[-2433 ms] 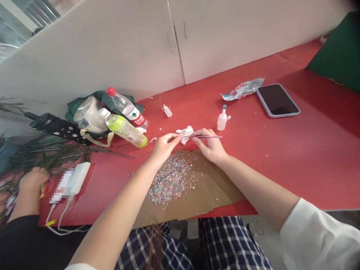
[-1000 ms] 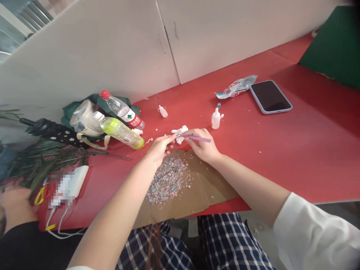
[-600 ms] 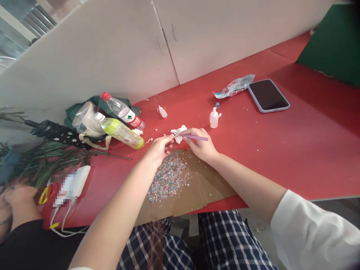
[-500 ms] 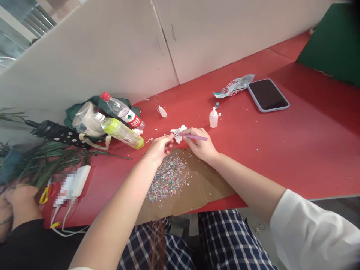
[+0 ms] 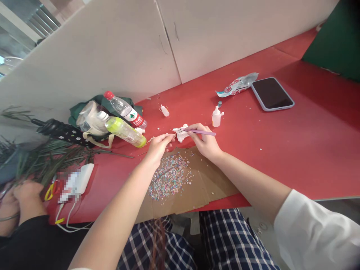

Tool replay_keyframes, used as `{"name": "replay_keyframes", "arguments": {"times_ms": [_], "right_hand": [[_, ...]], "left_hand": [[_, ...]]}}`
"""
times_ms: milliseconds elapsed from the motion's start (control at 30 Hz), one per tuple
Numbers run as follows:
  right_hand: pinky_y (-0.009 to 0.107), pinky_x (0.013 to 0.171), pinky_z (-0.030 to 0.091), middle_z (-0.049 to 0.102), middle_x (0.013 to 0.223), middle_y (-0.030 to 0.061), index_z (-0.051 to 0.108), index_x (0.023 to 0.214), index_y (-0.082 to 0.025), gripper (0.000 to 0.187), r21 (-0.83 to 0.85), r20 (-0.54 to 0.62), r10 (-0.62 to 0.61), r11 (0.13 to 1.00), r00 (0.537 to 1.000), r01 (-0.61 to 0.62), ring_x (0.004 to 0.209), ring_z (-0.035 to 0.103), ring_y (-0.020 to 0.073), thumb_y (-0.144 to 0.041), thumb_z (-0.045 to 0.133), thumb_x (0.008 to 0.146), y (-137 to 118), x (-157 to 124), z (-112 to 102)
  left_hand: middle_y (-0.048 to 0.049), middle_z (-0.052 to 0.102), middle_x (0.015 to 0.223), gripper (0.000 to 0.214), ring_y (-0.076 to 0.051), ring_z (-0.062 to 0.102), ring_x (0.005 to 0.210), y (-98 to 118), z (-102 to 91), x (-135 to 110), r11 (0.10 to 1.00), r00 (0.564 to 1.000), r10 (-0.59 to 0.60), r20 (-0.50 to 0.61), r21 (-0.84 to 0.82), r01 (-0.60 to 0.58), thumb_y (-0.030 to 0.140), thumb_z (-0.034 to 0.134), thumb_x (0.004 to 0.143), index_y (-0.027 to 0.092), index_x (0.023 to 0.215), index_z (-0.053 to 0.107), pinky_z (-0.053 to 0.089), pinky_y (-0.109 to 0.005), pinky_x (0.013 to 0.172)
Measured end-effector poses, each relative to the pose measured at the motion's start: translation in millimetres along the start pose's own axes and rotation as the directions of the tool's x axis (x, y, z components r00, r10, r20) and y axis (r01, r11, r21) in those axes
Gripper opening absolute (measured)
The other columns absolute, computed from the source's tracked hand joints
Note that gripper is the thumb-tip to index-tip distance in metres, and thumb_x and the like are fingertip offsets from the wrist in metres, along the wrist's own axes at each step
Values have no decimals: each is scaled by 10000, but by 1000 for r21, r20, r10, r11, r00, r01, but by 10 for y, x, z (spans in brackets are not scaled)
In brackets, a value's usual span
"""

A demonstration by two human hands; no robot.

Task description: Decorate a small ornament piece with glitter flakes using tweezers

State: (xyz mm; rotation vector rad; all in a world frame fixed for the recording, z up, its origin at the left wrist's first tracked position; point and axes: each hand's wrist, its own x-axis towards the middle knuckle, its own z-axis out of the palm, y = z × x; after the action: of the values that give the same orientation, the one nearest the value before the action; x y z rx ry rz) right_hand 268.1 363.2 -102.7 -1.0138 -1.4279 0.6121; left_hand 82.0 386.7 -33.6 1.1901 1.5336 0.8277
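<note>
Cardboard [image 5: 208, 187] at near table edge, bead pile [image 5: 168, 178] on it. Just beyond: left hand [image 5: 158, 145] pinches left edge of white piece [image 5: 182, 134]. Right hand [image 5: 206, 143] pinches purple stick [image 5: 204, 132], long axis left-right, tip on piece. Piece lies between both hands. Glue bottle [image 5: 216, 118] farther back, apart.
</note>
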Motion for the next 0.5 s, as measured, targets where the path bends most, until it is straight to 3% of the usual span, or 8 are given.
{"name": "replay_keyframes", "arguments": {"times_ms": [200, 333, 500], "right_hand": [[434, 934, 539, 807, 1098, 58, 684, 1060, -254, 181, 23, 18, -3, 1000, 1000, 3, 1019, 750, 247, -359, 541, 1023, 6, 15, -4], [445, 949, 535, 802, 1090, 55, 686, 1062, -256, 181, 15, 22, 3, 1000, 1000, -3, 1009, 741, 245, -362, 544, 1026, -4, 9, -2], [433, 956, 539, 802, 1057, 52, 694, 1067, -257, 178, 16, 35, -7, 1000, 999, 7, 1013, 743, 241, -358, 552, 1030, -19, -4, -9]], "left_hand": [[-29, 770, 882, 164, -117, 619, 719, 92, 206, -60, 993, 991, 115, 68, 19, -116, 248, 818, 790, 215, 951, 813, 433, -227, 620], [-41, 797, 985, 129, -154, 689, 877, 116, 263, -57, 981, 979, 192, 73, 25, -194, 231, 796, 807, 214, 934, 799, 518, -270, 797], [-55, 805, 969, 82, -178, 708, 921, 64, 251, -18, 964, 966, 254, 57, 70, -257, 254, 767, 838, 203, 897, 790, 526, -298, 860]]}}
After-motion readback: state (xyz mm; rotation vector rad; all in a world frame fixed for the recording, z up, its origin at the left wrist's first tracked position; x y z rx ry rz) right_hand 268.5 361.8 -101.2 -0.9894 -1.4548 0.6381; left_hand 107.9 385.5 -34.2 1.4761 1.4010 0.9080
